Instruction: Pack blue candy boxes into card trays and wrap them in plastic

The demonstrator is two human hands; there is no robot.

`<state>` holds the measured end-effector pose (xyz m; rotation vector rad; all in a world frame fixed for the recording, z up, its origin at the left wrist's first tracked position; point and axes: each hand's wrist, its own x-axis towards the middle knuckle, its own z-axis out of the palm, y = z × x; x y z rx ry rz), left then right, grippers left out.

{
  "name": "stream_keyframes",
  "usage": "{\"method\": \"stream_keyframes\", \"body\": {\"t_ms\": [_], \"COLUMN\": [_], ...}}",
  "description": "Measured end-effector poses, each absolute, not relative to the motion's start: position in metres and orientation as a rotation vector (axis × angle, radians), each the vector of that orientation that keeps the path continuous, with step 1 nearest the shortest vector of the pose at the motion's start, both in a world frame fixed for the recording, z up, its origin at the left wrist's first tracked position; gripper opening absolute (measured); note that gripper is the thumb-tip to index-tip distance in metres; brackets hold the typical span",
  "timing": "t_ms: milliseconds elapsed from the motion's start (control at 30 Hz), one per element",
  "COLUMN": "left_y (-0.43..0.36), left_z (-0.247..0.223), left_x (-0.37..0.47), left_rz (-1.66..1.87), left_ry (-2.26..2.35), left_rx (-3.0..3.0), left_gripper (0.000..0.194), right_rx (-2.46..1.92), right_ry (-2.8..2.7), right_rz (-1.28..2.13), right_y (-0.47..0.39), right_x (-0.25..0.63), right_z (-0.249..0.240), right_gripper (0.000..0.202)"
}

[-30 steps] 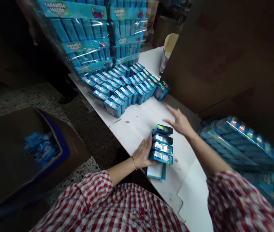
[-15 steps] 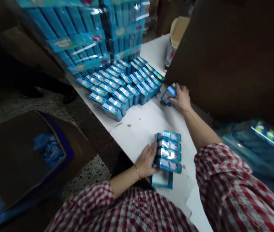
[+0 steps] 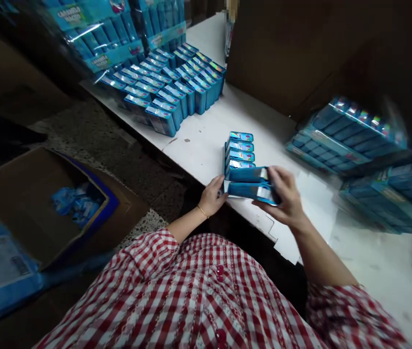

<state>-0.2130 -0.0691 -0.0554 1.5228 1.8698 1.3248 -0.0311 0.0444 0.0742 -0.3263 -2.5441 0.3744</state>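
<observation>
Two small blue candy packs (image 3: 245, 174), side by side, are pinched at their right ends by my right hand (image 3: 284, 196). They are tilted, over the near end of a small blue display box (image 3: 224, 157). Several blue packs (image 3: 241, 147) stand in a row in the box's far part. My left hand (image 3: 212, 196), with a thin bracelet at the wrist, grips the box's near left corner with thumb and fingers. Further off on the white table (image 3: 209, 133), many more blue packs (image 3: 176, 92) stand on end in close rows.
Wrapped stacks of filled blue boxes (image 3: 114, 34) rise behind the rows. More wrapped boxes (image 3: 347, 135) stand on the right by a brown cardboard wall (image 3: 318, 53). An open carton (image 3: 20, 203) with blue wrappers (image 3: 74, 206) is at lower left. Flat white card (image 3: 311, 203) lies on the table.
My right hand has come back from the far side of the table with two packs, to the display box's near end. My left hand stays at the box. The view has shifted.
</observation>
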Motion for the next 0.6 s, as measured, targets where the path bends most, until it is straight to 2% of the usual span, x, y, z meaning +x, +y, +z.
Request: {"method": "stream_keyframes", "body": {"t_ms": [133,467,600], "left_y": [-0.072,-0.079,-0.082], "left_z": [-0.061,-0.056,-0.053], "left_x": [-0.209,-0.203,-0.201], "left_rz": [1.423,1.445,1.440], "left_ry": [1.832,1.865,1.860], "left_rx": [1.502,1.429,1.390], "left_gripper": [0.047,0.047,0.050], "right_rx": [-0.272,-0.465,-0.444], "right_ry": [-2.661,-2.826,-2.809], "right_rz": [0.205,-0.014,0.049], "right_y": [0.043,0.023,0.019], "right_x": [-0.049,-0.055,-0.061], "right_z": [0.041,0.046,0.037], "right_gripper": [0.078,0.063,0.064]}}
